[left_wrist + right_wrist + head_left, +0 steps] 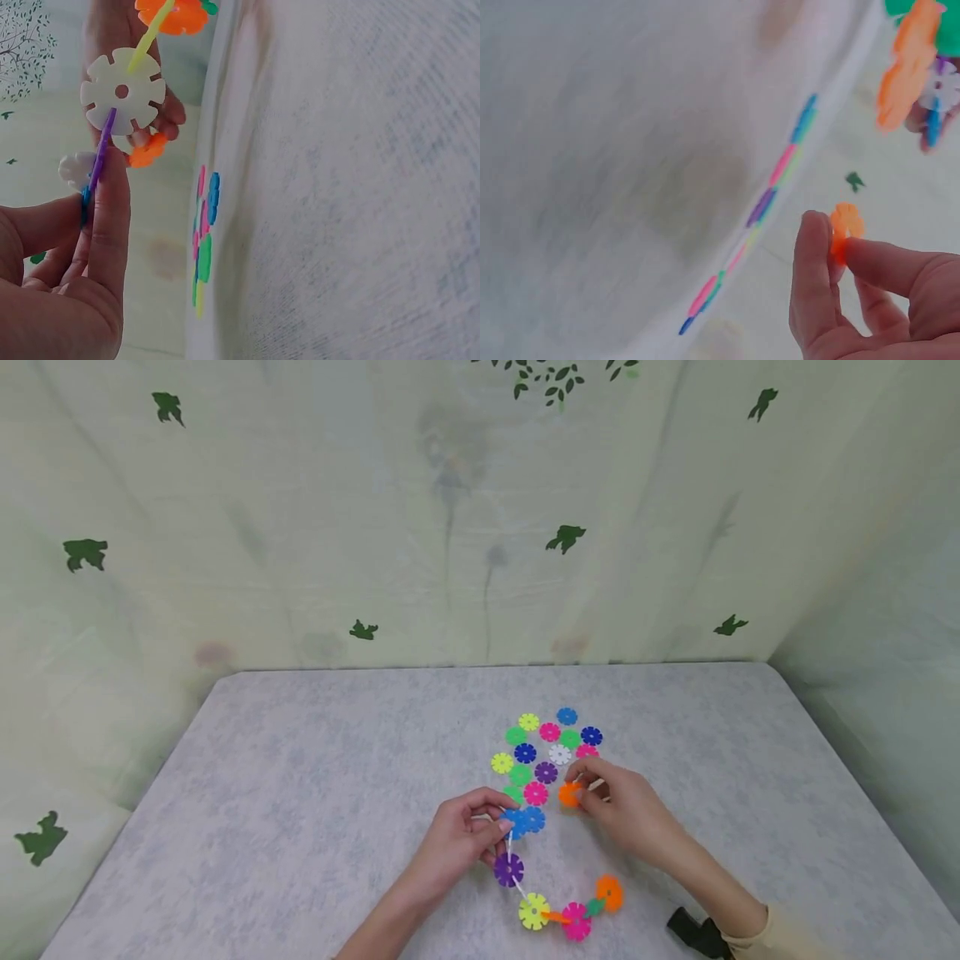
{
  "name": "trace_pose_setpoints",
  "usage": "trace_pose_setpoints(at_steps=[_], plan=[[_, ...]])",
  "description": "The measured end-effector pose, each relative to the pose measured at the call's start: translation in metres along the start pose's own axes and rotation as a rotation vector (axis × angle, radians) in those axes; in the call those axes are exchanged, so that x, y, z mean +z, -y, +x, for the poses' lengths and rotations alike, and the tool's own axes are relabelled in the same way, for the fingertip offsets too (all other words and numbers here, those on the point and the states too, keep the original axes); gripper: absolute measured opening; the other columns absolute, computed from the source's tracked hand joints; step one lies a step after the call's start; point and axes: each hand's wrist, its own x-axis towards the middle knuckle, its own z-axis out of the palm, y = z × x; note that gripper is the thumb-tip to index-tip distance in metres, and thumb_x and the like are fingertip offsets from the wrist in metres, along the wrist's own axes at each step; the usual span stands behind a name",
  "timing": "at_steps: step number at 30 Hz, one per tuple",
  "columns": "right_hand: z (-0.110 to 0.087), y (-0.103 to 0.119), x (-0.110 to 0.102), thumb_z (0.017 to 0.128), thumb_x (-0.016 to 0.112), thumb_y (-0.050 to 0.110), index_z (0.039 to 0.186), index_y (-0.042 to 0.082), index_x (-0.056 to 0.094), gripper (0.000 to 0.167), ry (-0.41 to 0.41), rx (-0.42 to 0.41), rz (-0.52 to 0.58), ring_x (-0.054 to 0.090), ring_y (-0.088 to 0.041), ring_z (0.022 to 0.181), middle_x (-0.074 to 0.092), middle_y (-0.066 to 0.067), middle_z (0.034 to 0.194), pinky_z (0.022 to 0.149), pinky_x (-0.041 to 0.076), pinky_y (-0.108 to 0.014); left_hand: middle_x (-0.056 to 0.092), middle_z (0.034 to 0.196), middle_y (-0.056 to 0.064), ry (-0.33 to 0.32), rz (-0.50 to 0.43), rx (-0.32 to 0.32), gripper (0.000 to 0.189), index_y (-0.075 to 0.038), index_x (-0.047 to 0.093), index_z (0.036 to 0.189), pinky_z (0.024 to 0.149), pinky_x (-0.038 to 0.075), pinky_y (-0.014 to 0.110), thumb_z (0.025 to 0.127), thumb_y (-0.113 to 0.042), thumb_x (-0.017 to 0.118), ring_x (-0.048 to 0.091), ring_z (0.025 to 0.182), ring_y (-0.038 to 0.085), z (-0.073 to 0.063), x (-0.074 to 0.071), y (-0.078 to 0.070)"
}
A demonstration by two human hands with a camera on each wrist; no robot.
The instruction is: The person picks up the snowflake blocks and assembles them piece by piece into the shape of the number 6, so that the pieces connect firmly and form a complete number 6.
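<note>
My left hand (461, 839) pinches the upper end of a chain of slotted plastic flower discs, at a blue disc (514, 824). Below it hang a purple disc (509, 870), a yellow disc (534, 912) and a pink disc (577, 922), joined by discs seen edge-on. An orange disc (610, 893) forms the chain's far end. Between thumb and fingers, my right hand (626, 802) holds a single orange disc (846, 225), apart from the chain. Another blue disc (534, 818) overlaps the held one in the head view.
Several loose flower discs in mixed colours, among them a white disc (559, 754) and a dark purple disc (546, 772), lie on the grey table (337, 760) beyond my hands. A black object (697, 933) is near my right sleeve. Behind the table hangs a patterned cloth (300, 527).
</note>
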Motion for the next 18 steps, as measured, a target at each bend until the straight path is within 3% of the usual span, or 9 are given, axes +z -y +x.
trace_pose_setpoints(at_steps=[4,9,14,18], plan=[[-0.01,0.009,0.003,0.095,0.062,-0.001,0.107,0.013,0.064,0.019,-0.042,0.014,0.195,0.066,-0.021,0.082,0.064,-0.002,0.098,0.072,0.057,-0.03,0.056,0.087,0.008,-0.011,0.011,0.001,0.021,0.003,0.063,0.115,0.056,0.052,0.026,0.095,-0.002,0.063,0.056,0.063,0.017,-0.001,0.001,-0.002],[-0.019,0.02,0.008,0.094,0.064,0.001,0.114,0.009,0.064,0.021,-0.075,-0.002,0.356,0.065,-0.022,0.091,0.063,-0.006,0.105,0.075,0.057,-0.03,0.057,0.087,0.007,-0.014,0.012,-0.005,0.021,0.002,0.064,0.115,0.057,0.052,0.027,0.095,-0.004,0.062,0.056,0.063,0.017,-0.001,0.002,-0.003],[-0.023,0.03,0.013,0.093,0.066,0.002,0.117,0.009,0.064,0.025,-0.104,0.0,0.443,0.064,-0.021,0.092,0.064,-0.007,0.106,0.076,0.057,-0.032,0.059,0.087,0.01,-0.013,0.007,-0.015,0.022,0.002,0.064,0.116,0.057,0.052,0.026,0.095,-0.005,0.063,0.056,0.063,0.016,-0.002,0.002,-0.005],[-0.024,0.033,0.018,0.092,0.068,0.003,0.11,0.012,0.068,0.02,-0.111,-0.006,0.43,0.064,-0.021,0.09,0.066,-0.004,0.1,0.077,0.057,-0.031,0.061,0.086,0.008,-0.01,0.006,-0.024,0.021,0.001,0.065,0.115,0.058,0.052,0.026,0.095,-0.005,0.064,0.056,0.062,0.016,-0.003,0.003,-0.006]])
